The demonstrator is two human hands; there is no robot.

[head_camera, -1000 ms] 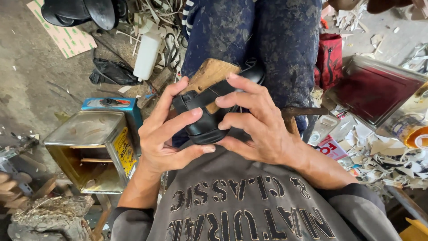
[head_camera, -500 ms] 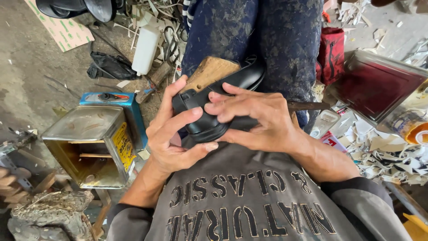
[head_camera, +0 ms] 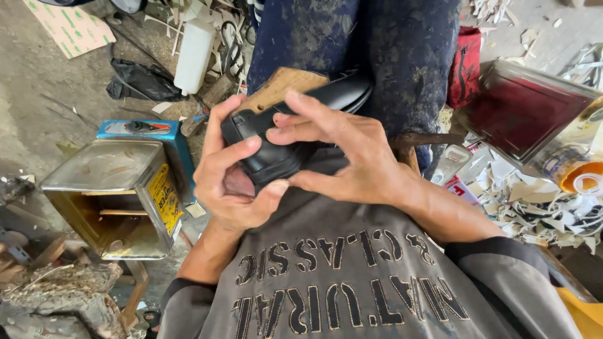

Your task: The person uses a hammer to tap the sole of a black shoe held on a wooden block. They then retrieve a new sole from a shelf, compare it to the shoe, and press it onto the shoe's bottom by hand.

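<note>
A black shoe (head_camera: 286, 135) lies across my lap, its far end resting against a wooden block (head_camera: 279, 85). My left hand (head_camera: 232, 172) cups the near end from below and the left, thumb and fingers wrapped around it. From the right, my right hand (head_camera: 339, 154) covers the shoe's top, its fingers pressing along the upper edge. Both hands grip the shoe. Most of its middle is hidden under my fingers.
An open rectangular metal tin (head_camera: 110, 198) stands at the left, with a blue tin (head_camera: 144, 132) behind it. A white plastic bottle (head_camera: 193, 56) and black bag lie farther back. A dark red tin lid (head_camera: 524, 110), a red pouch (head_camera: 465, 66) and scattered white scraps (head_camera: 540, 204) fill the right.
My right hand slid leftward over the shoe and its fingers now press lower on the upper edge. The left hand keeps its hold beneath.
</note>
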